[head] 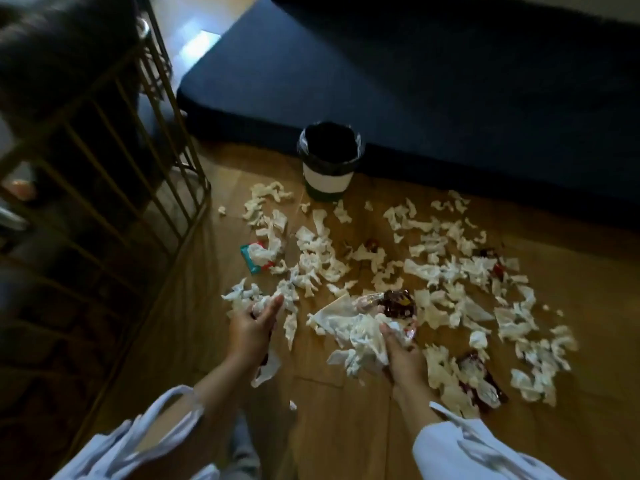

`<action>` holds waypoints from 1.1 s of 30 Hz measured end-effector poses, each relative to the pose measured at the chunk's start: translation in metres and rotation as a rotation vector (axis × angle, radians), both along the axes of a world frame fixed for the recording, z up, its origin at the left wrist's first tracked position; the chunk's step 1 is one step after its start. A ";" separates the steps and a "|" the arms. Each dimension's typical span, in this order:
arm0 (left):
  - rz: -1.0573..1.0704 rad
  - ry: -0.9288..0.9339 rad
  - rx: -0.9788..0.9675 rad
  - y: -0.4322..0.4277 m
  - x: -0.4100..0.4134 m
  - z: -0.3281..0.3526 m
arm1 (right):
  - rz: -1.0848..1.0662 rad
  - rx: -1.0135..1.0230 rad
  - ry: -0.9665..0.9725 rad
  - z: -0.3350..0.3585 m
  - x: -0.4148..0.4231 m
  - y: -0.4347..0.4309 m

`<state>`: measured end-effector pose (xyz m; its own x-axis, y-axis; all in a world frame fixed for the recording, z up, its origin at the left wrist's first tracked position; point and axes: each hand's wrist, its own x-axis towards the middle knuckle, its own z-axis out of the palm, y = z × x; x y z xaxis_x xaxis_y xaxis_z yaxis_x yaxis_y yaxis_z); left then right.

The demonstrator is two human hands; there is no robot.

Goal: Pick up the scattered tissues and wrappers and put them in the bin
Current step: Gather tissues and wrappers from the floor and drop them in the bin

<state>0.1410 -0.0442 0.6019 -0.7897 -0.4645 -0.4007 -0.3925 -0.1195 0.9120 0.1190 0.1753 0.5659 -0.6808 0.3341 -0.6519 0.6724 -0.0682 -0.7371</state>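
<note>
I see the bin [329, 161] upright on the wooden floor [346, 427], close against the front edge of the dark blue sofa [450, 81]. It is white with a dark base, and a black liner is folded over its rim. Its inside is too dark for me to tell whether anything lies in it.

Torn white tissues [433, 268] are scattered over the floor in front of the bin, most of them to its right. A teal tissue packet [254, 261] lies among them on the left, with a tissue bulging from its opening. A dark red wrapper [483, 384] lies on the floor near the right forearm, half covered by scraps.

My left grip [251, 327] is closed on a crumpled tissue [266, 370] that trails down below the wrist. It hovers just over a small cluster of scraps.

My right grip [403, 355] is closed on a bundle of tissues [360, 337]. A second dark red wrapper [398, 303] shows at the far side of that bundle; I cannot tell whether it is held or lying on the floor.

A gold wire rack [104, 150] stands to the left.
</note>
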 end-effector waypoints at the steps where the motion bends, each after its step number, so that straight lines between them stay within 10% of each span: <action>1: 0.010 -0.006 -0.006 -0.005 -0.009 0.007 | 0.014 -0.011 0.004 0.007 -0.010 -0.006; 17: -0.104 -0.034 0.023 -0.101 -0.258 0.063 | -0.154 -0.190 0.056 0.033 -0.233 -0.087; 33: 0.106 -0.194 0.164 -0.092 -0.619 -0.056 | -0.092 -0.187 0.014 -0.098 -0.647 -0.116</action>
<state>-0.4785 -0.1362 0.5459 -0.6413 -0.4575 -0.6160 -0.5350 -0.3089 0.7863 -0.5279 0.0593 0.4676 -0.6622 0.2696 -0.6991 0.6467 -0.2656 -0.7150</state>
